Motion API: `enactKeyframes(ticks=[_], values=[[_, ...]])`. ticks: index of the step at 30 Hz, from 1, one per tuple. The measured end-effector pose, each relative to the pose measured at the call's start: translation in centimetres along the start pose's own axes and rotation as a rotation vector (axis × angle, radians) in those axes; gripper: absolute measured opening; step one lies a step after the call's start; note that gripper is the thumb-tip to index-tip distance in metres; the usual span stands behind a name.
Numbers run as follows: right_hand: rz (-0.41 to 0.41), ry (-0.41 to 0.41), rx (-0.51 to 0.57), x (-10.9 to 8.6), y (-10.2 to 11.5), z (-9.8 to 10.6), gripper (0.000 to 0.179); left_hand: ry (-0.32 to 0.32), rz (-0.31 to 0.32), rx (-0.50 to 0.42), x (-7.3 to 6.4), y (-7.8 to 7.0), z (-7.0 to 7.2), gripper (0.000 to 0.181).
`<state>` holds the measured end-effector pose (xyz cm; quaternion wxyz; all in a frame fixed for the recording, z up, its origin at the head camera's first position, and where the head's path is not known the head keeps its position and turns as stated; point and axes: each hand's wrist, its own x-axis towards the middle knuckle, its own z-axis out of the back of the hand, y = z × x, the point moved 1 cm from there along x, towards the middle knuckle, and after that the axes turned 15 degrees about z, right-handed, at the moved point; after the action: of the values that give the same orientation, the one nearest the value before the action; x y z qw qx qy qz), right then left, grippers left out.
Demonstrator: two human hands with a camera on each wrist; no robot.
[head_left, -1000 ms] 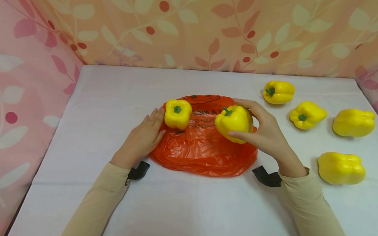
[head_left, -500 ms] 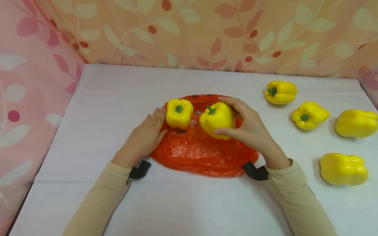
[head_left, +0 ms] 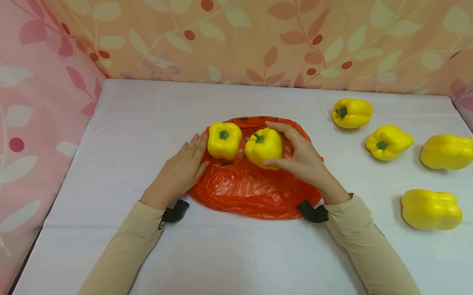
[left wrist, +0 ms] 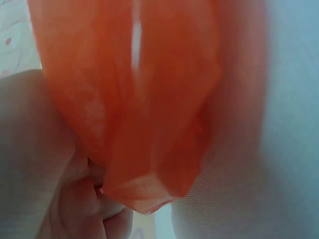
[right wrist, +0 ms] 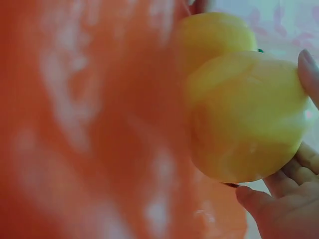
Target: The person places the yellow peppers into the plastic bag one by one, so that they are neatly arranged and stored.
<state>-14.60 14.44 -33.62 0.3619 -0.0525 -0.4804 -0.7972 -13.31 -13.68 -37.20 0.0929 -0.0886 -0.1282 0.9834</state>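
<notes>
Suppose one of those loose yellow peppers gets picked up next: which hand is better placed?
Probably the right hand, once it releases the yellow bell pepper it holds: all four loose bell peppers lie on its side of the red plastic bag. The left hand is at the bag's opposite edge.

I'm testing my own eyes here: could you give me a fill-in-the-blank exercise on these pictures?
The ____ hand holds a yellow pepper.
That pepper's stem is coloured ____.
In the head view, ____ other peppers lie right of the red bag.
Missing words: right, green, four.
</notes>
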Motion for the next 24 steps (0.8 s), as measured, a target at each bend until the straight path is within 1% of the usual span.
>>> enactKeyframes(ticks=[6,10,13,16,20,24], values=[[-0.038,0.035,0.006,-0.2,-1.0,-0.3,0.078,0.002,0.002,-0.004,0.1,0.0,0.0,0.069],[-0.056,0.054,0.051,-0.2,-1.4,0.0,0.079,0.003,0.003,-0.012,0.1,0.0,0.0,0.069],[-0.089,0.080,0.104,-0.2,-1.5,0.4,0.078,0.003,0.001,-0.014,0.1,0.1,0.0,0.070],[-0.144,0.120,0.087,-0.3,-1.5,1.2,0.076,0.004,-0.001,-0.013,0.0,0.1,0.0,0.069],[-0.214,0.170,-0.014,-0.6,-1.2,2.5,0.076,0.004,-0.001,-0.009,0.0,0.1,0.0,0.069],[-0.282,0.189,-0.067,-0.7,-1.2,3.5,0.077,0.006,-0.001,-0.007,0.0,0.0,0.0,0.069]])
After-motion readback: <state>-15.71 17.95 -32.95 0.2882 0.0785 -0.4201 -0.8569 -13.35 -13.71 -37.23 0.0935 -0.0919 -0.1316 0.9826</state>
